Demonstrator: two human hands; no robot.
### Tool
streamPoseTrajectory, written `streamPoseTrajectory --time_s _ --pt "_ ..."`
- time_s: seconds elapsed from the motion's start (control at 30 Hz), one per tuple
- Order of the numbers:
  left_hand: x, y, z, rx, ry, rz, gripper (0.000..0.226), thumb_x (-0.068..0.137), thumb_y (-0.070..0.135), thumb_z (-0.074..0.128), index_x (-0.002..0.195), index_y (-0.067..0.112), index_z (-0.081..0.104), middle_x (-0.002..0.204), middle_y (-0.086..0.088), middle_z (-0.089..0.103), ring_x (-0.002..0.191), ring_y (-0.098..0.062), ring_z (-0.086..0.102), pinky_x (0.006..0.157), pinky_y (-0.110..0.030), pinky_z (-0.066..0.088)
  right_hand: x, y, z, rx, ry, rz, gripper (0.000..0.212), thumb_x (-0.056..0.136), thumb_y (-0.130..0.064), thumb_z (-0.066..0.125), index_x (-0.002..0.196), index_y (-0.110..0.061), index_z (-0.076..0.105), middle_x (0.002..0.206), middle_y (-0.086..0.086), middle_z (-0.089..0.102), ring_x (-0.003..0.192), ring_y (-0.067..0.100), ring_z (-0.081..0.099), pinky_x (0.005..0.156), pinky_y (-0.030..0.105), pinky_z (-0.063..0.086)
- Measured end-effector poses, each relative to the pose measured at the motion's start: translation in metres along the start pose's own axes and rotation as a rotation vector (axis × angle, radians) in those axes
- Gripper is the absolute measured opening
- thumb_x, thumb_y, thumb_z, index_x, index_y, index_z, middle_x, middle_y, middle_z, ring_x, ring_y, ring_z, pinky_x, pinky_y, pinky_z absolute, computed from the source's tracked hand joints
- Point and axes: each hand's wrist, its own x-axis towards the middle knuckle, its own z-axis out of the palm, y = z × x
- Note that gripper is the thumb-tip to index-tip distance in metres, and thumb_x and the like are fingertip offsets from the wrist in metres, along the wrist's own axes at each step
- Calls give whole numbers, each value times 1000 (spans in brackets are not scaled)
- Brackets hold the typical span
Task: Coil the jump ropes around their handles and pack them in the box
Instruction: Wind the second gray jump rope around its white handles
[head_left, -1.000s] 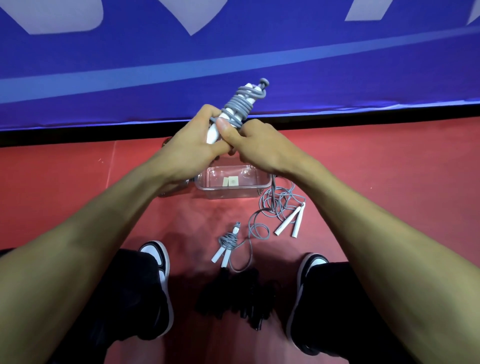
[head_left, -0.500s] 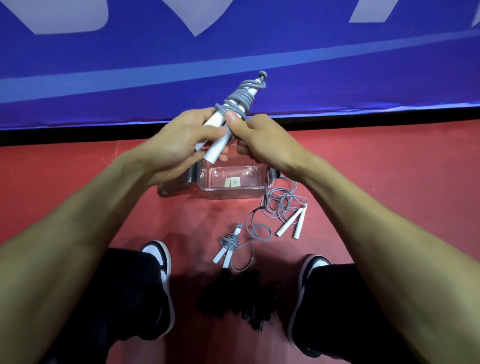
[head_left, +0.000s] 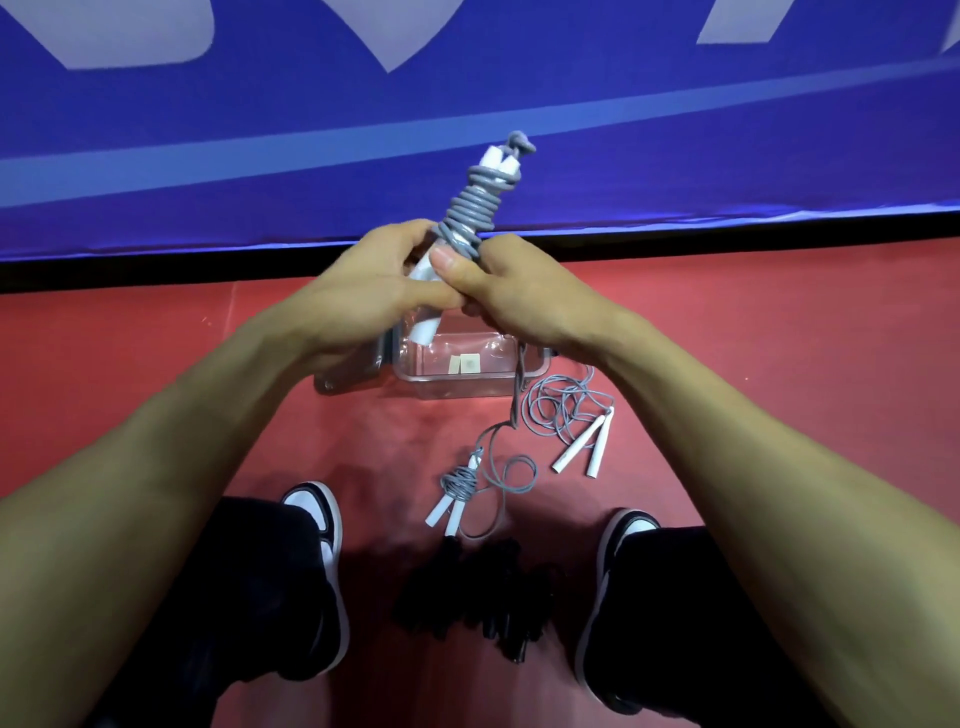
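Observation:
I hold a jump rope (head_left: 480, 205) in front of me, its grey cord wound around two white handles that point up and away. My left hand (head_left: 363, 299) grips the lower part of the handles. My right hand (head_left: 511, 291) pinches the cord at the coil's lower end, thumb on top; a loose strand hangs down from it. Below my hands a clear plastic box (head_left: 470, 382) stands open on the red floor. A partly coiled rope (head_left: 457, 486) and a loose rope (head_left: 576, 421) with white handles lie in front of the box.
A clear lid (head_left: 353, 371) lies left of the box. A pile of black ropes (head_left: 478, 597) sits between my two shoes (head_left: 322, 551). A blue banner (head_left: 467, 104) closes off the far side of the red floor.
The coiled handles tilted more upright and my hands drew together again around the coil's lower end. The right thumb now presses the cord there.

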Motion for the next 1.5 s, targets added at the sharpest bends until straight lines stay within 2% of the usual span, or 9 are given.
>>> streamPoseTrajectory --time_s 0.27,0.4,0.57,0.73,0.87,1.03,1.23,1.43,1.5 --pt "-3 -1 -6 309 196 -44 62 51 44 84 99 15 57 94 -11 72 81 -26 68 85 -59 56 -4 4 -5 -182 41 25 64 101 -51 49 53 -8 55 42 -5 42 43 9 37 48 22 29" --pt "-1 0 -3 244 232 7 46 60 34 78 98 15 59 88 -10 70 81 -33 66 85 -61 55 -3 0 -4 -153 91 0 63 103 -51 46 62 -8 69 45 -3 48 42 7 42 49 17 34" --pt "1 -5 0 49 135 -18 41 83 -1 71 111 7 42 80 -17 71 69 -30 70 73 -50 61 -1 3 -6 -191 -24 4 48 106 -27 41 66 -17 66 50 -14 56 51 4 48 60 21 38" --pt "4 -10 5 292 175 47 21 91 10 68 107 12 54 73 -2 67 53 -18 58 55 -33 50 -1 7 -7 -347 -73 69 39 105 -26 44 77 -13 68 65 -4 60 63 10 55 64 31 39" --pt "6 -10 5 28 206 46 13 99 16 59 109 6 59 72 -4 61 57 -18 51 58 -32 46 -1 8 -11 -376 -14 90 53 107 -42 40 84 -7 73 78 12 68 71 24 61 71 34 45" --pt "7 1 8 -228 171 -26 40 93 43 57 112 8 58 72 0 54 61 -15 47 60 -29 42 -1 6 -16 -143 60 91 59 108 -42 37 76 -11 75 61 4 65 47 4 49 57 23 39" --pt "4 6 7 -384 128 -105 31 109 28 36 117 4 54 80 -6 55 66 -16 53 67 -30 45 1 11 -18 -29 -28 120 44 107 -19 39 82 -5 73 67 6 68 62 16 56 67 25 47" --pt "1 6 3 -239 45 -29 13 98 10 60 111 8 59 85 -3 59 74 -13 59 87 -38 57 -3 14 -18 -113 -1 74 33 104 -19 51 77 -11 69 69 1 75 61 11 66 63 17 49" --pt "1 4 0 -205 66 -17 37 80 11 80 109 9 58 80 -2 68 73 -15 66 85 -38 58 -2 13 -18 -163 14 40 32 101 -21 57 72 -13 69 66 -1 74 62 10 69 67 20 51"
